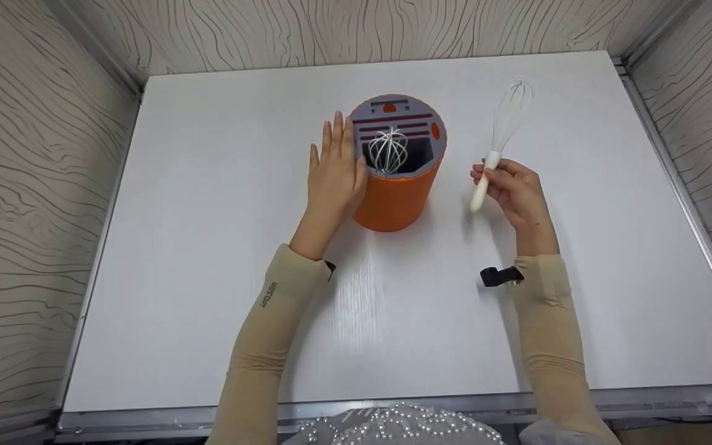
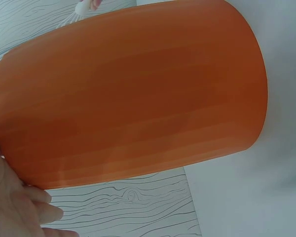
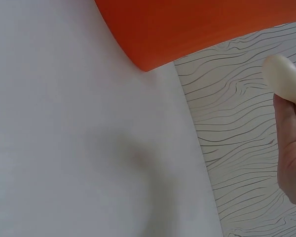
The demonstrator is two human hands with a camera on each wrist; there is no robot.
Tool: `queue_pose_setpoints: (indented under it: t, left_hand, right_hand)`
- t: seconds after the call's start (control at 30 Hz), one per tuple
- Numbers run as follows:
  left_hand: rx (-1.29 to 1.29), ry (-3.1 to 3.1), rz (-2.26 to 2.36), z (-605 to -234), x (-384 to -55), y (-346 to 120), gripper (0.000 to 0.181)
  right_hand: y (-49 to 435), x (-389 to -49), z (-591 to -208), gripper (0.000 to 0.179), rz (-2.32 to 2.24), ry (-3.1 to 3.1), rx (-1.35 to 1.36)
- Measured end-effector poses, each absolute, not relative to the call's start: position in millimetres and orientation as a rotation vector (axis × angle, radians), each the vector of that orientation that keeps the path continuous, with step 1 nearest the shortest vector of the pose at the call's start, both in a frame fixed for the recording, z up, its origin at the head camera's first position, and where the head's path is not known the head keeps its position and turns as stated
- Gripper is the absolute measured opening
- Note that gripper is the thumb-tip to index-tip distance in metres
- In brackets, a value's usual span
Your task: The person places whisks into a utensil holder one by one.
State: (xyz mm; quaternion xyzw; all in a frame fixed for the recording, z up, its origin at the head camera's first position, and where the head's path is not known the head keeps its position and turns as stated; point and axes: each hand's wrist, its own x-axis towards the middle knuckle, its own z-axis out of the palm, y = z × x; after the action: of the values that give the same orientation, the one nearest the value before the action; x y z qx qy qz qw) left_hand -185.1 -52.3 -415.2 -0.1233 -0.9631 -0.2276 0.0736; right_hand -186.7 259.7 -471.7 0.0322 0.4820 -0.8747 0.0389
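Note:
An orange round knife block (image 1: 393, 207) with a grey slotted top stands on the table. Out of its large square opening shows the wire head of one whisk (image 1: 388, 150). My left hand (image 1: 334, 176) rests against the block's left side near the rim, fingers straight; the left wrist view has the orange wall (image 2: 133, 94) with fingertips at its end. To the right of the block, my right hand (image 1: 520, 188) pinches a second whisk by its white handle (image 1: 487, 176), wire loops pointing up and away. The rounded handle end (image 3: 283, 76) sticks out past the fingers in the right wrist view.
The white table (image 1: 177, 247) has a metal front edge (image 1: 146, 426). Wood-patterned panels (image 1: 331, 31) enclose it at the back and both sides. A black wrist camera (image 1: 499, 276) juts out from the right sleeve. Pearl-trimmed clothing is at the front edge.

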Motion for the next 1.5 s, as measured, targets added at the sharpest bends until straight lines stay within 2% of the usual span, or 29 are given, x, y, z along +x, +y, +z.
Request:
queue_pose_setpoints:
  t: [1.5]
  left_hand:
    - [-0.388,-2.833,-0.659,-418.0,-184.8,-52.3,0.059]
  right_hand:
    - [231.3,-169.5,-417.6,0.023,-2.707,1.646,-0.281]
